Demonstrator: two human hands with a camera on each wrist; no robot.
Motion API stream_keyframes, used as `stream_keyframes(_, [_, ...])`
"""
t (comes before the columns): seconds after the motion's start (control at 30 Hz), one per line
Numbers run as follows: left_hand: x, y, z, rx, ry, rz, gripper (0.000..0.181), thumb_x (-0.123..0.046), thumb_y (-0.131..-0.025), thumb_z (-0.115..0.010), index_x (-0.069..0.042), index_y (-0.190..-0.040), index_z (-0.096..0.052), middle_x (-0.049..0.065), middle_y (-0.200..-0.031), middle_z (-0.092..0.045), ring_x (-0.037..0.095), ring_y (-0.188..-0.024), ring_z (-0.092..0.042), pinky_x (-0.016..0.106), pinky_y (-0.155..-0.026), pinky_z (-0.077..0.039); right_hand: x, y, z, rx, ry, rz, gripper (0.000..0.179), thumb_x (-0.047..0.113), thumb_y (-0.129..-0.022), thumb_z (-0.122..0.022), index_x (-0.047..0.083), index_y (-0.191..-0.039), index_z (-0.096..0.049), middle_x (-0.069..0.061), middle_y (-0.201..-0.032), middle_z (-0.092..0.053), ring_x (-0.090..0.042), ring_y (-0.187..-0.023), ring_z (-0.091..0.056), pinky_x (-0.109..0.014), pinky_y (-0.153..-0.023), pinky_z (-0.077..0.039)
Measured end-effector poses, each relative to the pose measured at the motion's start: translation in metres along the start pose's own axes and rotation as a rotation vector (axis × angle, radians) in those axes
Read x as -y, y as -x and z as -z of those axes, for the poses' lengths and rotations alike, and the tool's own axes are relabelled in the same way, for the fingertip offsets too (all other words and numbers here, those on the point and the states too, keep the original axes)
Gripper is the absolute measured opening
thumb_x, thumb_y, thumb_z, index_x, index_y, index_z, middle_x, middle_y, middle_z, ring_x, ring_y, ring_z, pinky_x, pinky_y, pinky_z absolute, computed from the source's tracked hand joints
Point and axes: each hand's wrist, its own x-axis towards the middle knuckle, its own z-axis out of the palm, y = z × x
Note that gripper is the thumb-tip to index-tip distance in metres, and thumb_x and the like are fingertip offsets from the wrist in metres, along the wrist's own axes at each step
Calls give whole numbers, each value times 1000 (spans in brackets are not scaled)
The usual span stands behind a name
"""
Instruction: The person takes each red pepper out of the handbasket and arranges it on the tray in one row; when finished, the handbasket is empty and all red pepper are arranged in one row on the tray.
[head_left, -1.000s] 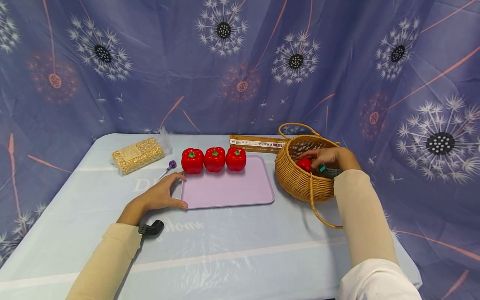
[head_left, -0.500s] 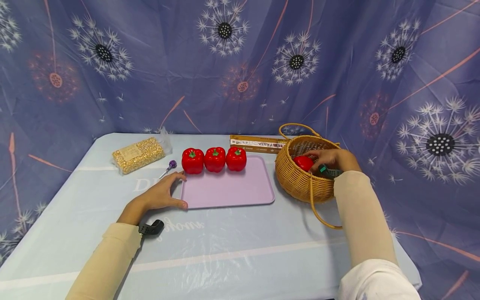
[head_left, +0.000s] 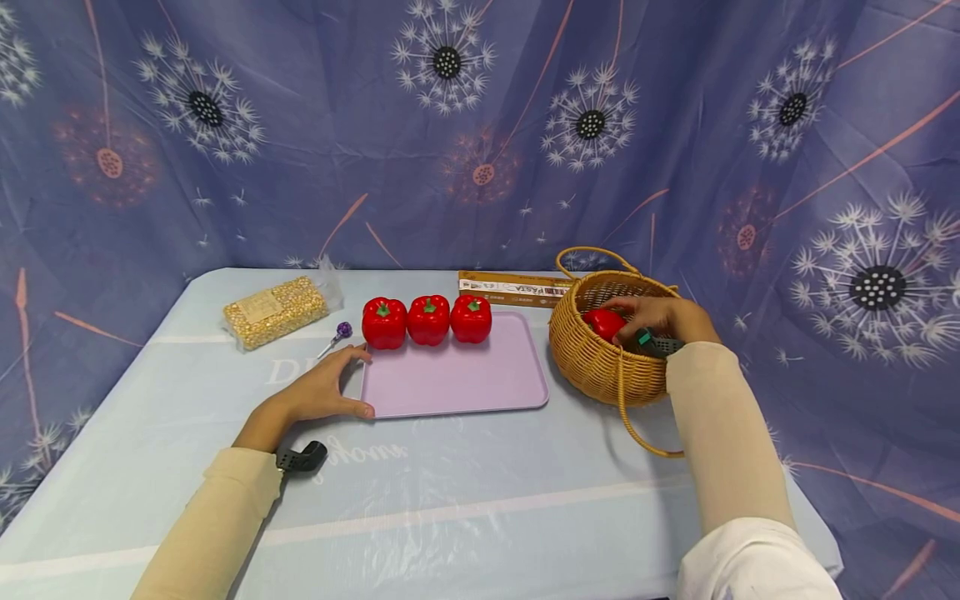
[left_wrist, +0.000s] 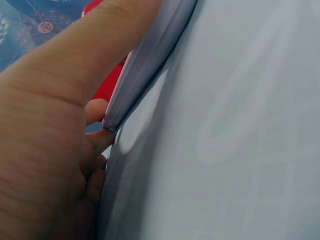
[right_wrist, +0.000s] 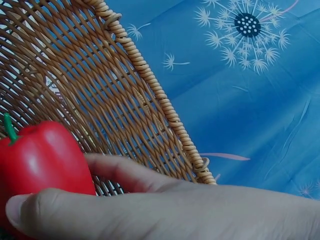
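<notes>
In the head view my right hand [head_left: 651,317] reaches into a wicker basket [head_left: 600,367] at the right and holds a red bell pepper [head_left: 604,323]. From the right wrist, the thumb lies across the front of this bell pepper [right_wrist: 42,160] with a finger behind it; its green stem points up and left. My left hand [head_left: 318,390] grips the left side of a pale purple tray [head_left: 457,383], thumb at the near corner and fingertips at the rim farther back. Three red bell peppers [head_left: 428,320] stand in a row along the tray's far edge.
A bag of yellow corn kernels [head_left: 276,312] lies at the back left, with a purple lollipop [head_left: 342,330] between it and the tray. Behind the tray and basket is a flat pasta box [head_left: 510,288]. One basket handle [head_left: 633,429] hangs down onto the table.
Inside the basket, the right hand has turned the bell pepper and shifted it slightly left, so more of it shows. The left hand, tray and three other peppers stay put.
</notes>
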Motion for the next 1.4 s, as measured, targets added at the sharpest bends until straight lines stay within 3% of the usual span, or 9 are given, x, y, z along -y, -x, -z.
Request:
stream_keyframes(0.27, [0, 1, 0, -2, 5, -2, 97, -50, -66, -93, -9, -141, -45, 24, -157, -33, 43, -146, -25, 64, -116, -20, -1, 0, 0, -46, 31, 33, 80, 10, -88, -78, 6, -155, -33, -25, -142, -41, -33, -112, -55, -38, -87, -55])
stream_keyframes(0.4, [1, 1, -1, -8, 7, -2, 97, -49, -66, -93, -9, -141, -45, 23, -158, -33, 43, -146, -25, 64, -116, -21, 0, -1, 1, -113, 52, 78, 79, 14, -89, -79, 7, -154, -35, -25, -147, -38, -35, -116, -55, -40, -89, -56])
stream_keyframes(0.53, [0, 2, -2, -1, 10, 2, 98, -49, -67, -93, -8, -141, -45, 23, -159, -31, 44, -147, -24, 64, -116, -20, 2, -2, 3, -172, 66, 149, 71, 14, -91, -77, 4, -150, -38, -26, -145, -40, -39, -118, -55, -50, -93, -55])
stream_keyframes(0.7, [-2, 2, -1, 2, 12, 5, 97, -48, -67, -93, -8, -141, -45, 23, -160, -30, 44, -147, -23, 64, -117, -19, 8, 4, 5, -224, 161, 210, 69, 14, -92, -76, 1, -148, -39, -29, -141, -42, -44, -117, -54, -58, -91, -54])
stream_keyframes(1.1, [-2, 1, -1, -3, 8, -2, 97, -48, -67, -93, -8, -140, -45, 23, -160, -30, 44, -147, -23, 64, -117, -19, 25, 22, 10, -306, 254, 311, 68, 10, -92, -75, -3, -149, -40, -29, -138, -52, -43, -122, -53, -51, -95, -53])
stream_keyframes(1.4, [-1, 1, -1, -9, 0, -4, 96, -49, -66, -93, -9, -140, -46, 22, -160, -31, 44, -147, -23, 65, -116, -19, 42, 51, 15, -352, 302, 353, 64, 14, -91, -76, 1, -146, -45, -27, -137, -54, -44, -122, -54, -50, -93, -55])
